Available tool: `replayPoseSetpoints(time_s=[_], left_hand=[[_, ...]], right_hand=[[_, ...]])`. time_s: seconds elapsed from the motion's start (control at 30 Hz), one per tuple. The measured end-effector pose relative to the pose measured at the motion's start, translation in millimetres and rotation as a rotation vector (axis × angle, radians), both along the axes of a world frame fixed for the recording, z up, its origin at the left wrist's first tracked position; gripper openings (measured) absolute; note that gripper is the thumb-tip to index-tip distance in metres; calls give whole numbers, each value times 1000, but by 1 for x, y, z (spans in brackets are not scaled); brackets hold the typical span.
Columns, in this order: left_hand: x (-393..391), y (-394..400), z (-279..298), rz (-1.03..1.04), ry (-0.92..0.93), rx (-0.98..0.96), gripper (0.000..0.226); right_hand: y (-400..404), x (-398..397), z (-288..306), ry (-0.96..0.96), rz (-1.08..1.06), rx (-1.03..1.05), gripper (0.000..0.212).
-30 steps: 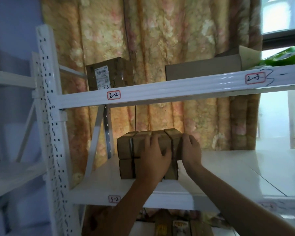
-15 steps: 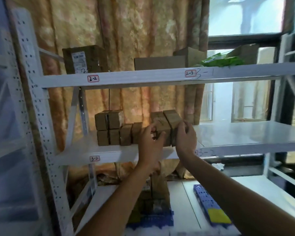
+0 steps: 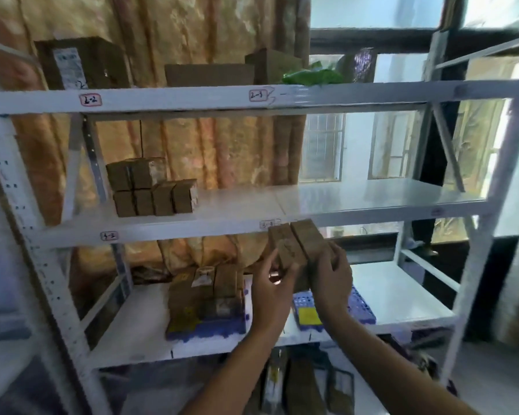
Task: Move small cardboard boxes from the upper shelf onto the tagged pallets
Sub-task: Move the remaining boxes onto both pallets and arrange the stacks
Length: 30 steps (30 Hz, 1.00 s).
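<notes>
Boxes [image 3: 297, 250] lower now (each hand [image 3: 271, 290] gripping)

1. A white metal shelving rack [image 3: 282, 98] fills the view.
2. An orange patterned curtain [image 3: 192, 40] hangs behind its left part.
3. Bright barred windows [image 3: 324, 145] glow behind its right part, daylight glinting off a shelf board.

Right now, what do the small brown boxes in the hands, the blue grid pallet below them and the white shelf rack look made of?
Small brown boxes, held between the left hand and right hand: likely cardboard, matte brown with seam lines.
Blue grid pallet: probably moulded plastic, uniform colour, regular perforations.
White shelf rack: seemingly painted metal, glossy, with punched slots in the upright.
</notes>
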<state>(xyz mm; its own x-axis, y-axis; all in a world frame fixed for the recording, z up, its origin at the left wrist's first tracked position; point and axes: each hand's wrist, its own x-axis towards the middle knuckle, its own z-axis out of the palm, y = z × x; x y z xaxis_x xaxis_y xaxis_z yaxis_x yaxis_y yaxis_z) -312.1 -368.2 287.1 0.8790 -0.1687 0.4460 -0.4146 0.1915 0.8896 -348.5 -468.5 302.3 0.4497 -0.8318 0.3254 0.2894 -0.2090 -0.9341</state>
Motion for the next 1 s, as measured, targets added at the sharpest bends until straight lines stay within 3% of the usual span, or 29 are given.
replayPoseSetpoints(time_s=[0.2, 0.37, 0.47, 0.53, 0.67, 1.0], left_hand=[[-75, -70, -89, -42, 268, 26, 59], [-110, -104, -157, 13, 437, 99, 35], [-105, -115, -175, 31, 473, 100, 33], [-88, -120, -184, 58, 488, 112, 34], [-35, -134, -204, 83, 511, 187, 30], [191, -180, -231, 20, 491, 283, 46]], right_hand=[[-75, -78, -94, 165, 132, 72, 50], [-118, -116, -154, 279, 210, 76, 28], [-132, -109, -174, 290, 261, 96, 24], [-138, -96, -185, 298, 265, 124, 29], [-150, -49, -205, 347, 313, 164, 20], [-211, 157, -233, 458, 309, 156, 31]])
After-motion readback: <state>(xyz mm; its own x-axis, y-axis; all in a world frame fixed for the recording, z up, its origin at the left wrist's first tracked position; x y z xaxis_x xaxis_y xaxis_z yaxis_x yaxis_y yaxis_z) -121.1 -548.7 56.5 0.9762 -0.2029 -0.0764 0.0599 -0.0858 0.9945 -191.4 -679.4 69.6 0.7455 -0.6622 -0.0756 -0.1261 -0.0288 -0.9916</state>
